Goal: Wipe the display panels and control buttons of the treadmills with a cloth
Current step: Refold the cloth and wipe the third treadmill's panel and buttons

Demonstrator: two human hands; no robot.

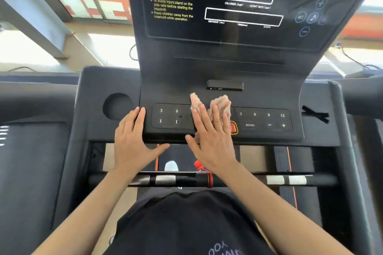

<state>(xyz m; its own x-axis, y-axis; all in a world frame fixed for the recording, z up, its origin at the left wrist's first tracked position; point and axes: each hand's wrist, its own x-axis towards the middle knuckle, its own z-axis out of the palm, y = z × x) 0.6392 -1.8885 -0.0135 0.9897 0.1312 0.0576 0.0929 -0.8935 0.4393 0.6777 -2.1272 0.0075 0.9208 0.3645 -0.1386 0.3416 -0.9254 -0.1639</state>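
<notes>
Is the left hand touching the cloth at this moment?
Apart. The head view shows the left hand flat on the left edge of the control panel, with bare panel between it and the cloth, which lies under the right hand.

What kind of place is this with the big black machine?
Probably a gym or fitness room. That machine is a treadmill: its display panel has calories and distance boxes, numbered control buttons sit below, and a handlebar runs across.

matt black plastic button panel (221,119), nubbly pale cloth (220,103), glossy dark display panel (228,6), smooth metal handlebar sections (165,179)
</notes>
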